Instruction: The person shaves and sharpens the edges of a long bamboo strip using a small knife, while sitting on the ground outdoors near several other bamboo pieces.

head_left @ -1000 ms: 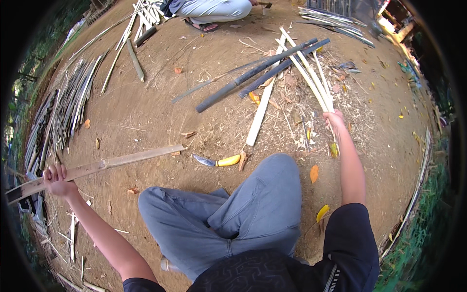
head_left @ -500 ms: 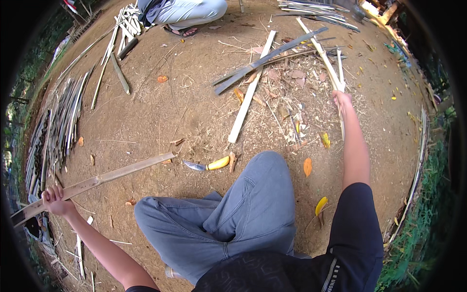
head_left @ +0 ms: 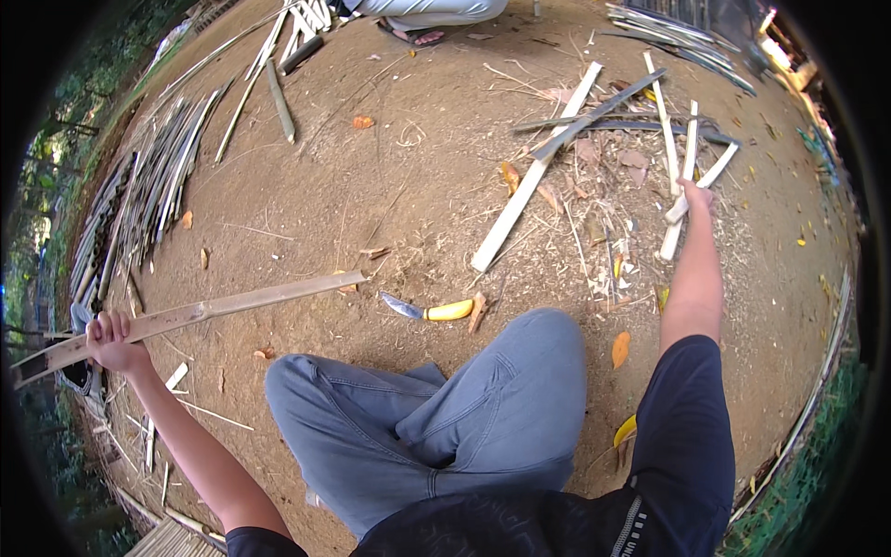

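Observation:
My left hand [head_left: 113, 343] is closed round a split bamboo strip [head_left: 223, 308], whose free end reaches in over the ground before my knees. On the right, my outstretched right hand [head_left: 698, 195] grips a short pale bamboo strip [head_left: 719, 169]. Two more pale strips lie right by that hand, one upright strip [head_left: 691, 139] crossing under it and a longer strip [head_left: 664, 121] at its left. A knife [head_left: 448, 310] with a yellow handle rests on the soil near my knee, its blade pointing left. Neither hand touches it.
A long pale slat [head_left: 520, 213] lies under a dark bamboo strip [head_left: 603, 111]. Shavings and dry leaves litter the soil there. Bundled dark strips [head_left: 158, 176] lie at the left, more strips [head_left: 673, 32] at the far right. Another person [head_left: 432, 11] squats at the back.
The whole view has shifted, so the ground things sit farther right. The pale strips at my right hand, bunched before, now lie spread apart. My left hand still holds its bamboo strip.

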Demonstrator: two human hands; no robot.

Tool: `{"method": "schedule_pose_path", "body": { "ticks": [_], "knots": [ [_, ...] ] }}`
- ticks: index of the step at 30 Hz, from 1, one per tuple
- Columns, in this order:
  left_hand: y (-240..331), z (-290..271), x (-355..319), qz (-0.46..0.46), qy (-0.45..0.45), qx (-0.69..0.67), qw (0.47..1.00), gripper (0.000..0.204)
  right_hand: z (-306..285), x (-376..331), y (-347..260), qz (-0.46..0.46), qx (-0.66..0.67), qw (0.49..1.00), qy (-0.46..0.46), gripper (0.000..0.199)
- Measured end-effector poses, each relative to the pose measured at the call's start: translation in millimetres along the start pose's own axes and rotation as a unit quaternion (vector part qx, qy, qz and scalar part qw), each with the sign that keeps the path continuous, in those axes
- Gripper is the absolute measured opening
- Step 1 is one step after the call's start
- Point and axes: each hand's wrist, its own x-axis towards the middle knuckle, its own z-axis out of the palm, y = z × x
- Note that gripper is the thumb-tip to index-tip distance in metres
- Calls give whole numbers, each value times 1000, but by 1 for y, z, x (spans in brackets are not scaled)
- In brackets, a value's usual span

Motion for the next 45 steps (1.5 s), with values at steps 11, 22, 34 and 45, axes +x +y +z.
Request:
{"method": "schedule_pose_path", "body": {
  "ticks": [11, 22, 34, 45],
  "knots": [
    [-4, 7, -5, -12, -7, 11, 1000, 26, 93, -323, -49, -186, -179, 769, -584, 53],
    [-4, 20, -9, -7, -25, -30, 999, 25, 117, -354, -40, 154, 171, 763, -604, 18],
    [0, 34, -15, 5, 6, -33, 999, 26, 127, -357, -48, 174, 84, 805, -561, 33],
    [7, 18, -13, 24, -29, -25, 999, 26, 154, -410, -63, 61, -20, 887, -457, 29]
  ]
}}
